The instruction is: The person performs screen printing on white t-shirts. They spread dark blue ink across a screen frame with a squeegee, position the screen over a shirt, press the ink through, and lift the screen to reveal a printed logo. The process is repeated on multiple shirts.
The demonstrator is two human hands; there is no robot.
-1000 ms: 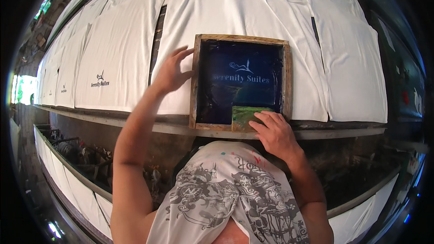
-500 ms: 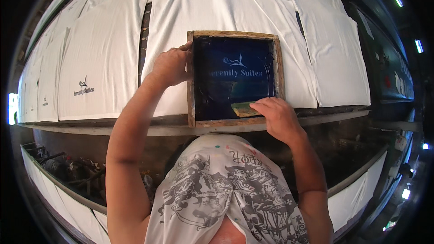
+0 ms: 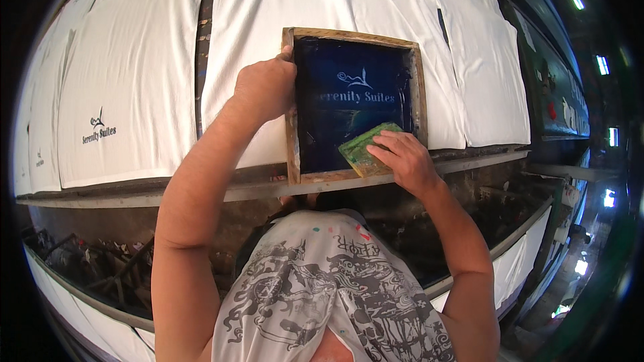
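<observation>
A wooden-framed printing screen (image 3: 355, 37) with dark blue mesh lies on a white cloth (image 3: 261, 13) near the table's front edge. A pale bird-like emblem and lettering show on the mesh. My left hand (image 3: 266, 87) grips the left rail, one digit on top of the wood and the others mostly hidden. In my right hand (image 3: 409, 164) is a green, stained squeegee (image 3: 362, 146), its broad face tilted upward over the near right part of the screen. The squeegee's lower edge is partly hidden by the near rail.
White cloths lie side by side along the table; one on the left (image 3: 127, 47) bears a dark printed emblem. The table's metal edge (image 3: 255, 192) runs in front of me. Below it is a dark gap with clutter (image 3: 87, 268), and more white cloth (image 3: 67, 302) hangs behind.
The squeegee has tilted, showing more of its green face, with my right hand turned along with it. My left hand has shifted its hold on the left rail. The whole view has shifted slightly.
</observation>
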